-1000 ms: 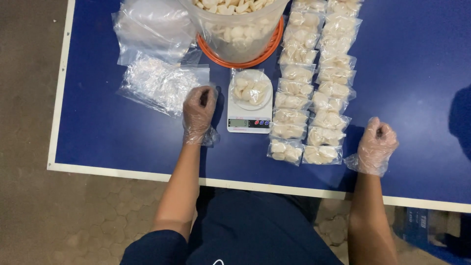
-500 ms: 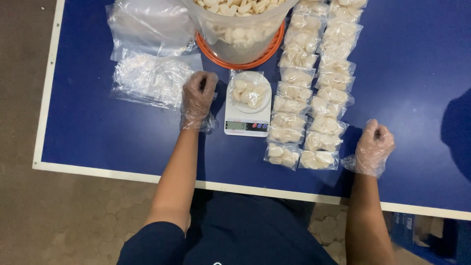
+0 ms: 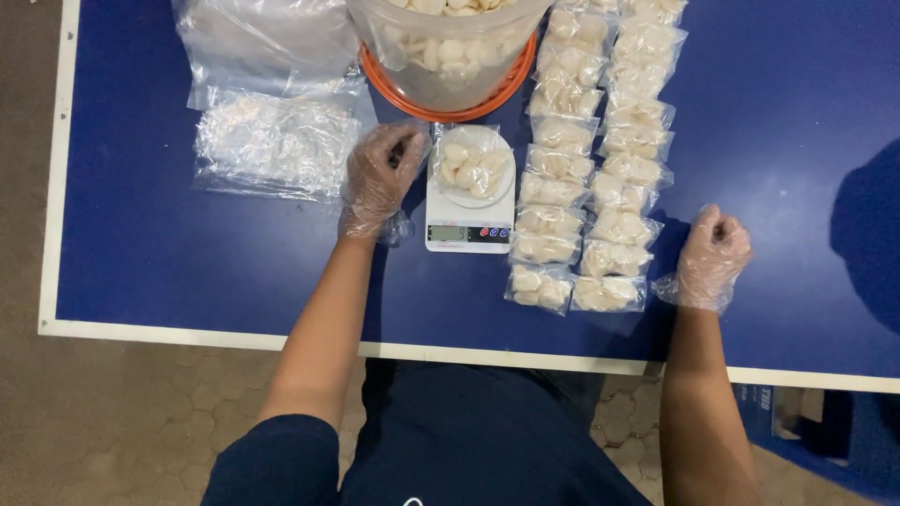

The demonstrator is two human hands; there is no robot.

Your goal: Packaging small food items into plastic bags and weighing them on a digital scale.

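1. Blue table [image 3: 187,253] with a white edge, seen from the head camera looking down, over a paved floor.
2. Left hand [image 3: 377,178], in a thin clear glove, rests just beside a small white scale [image 3: 469,211]; its fingers [image 3: 398,148] are loosely curled, touching the edge of the small bag of pale chips [image 3: 472,164] lying on the scale.
3. Right hand [image 3: 712,260], also gloved, sits on the table as an empty closed fist, near two rows of filled bags [image 3: 591,169].
4. Beyond the scale stands a clear tub of chips [image 3: 441,47] on an orange base; empty clear bags [image 3: 267,141] lie to the left.
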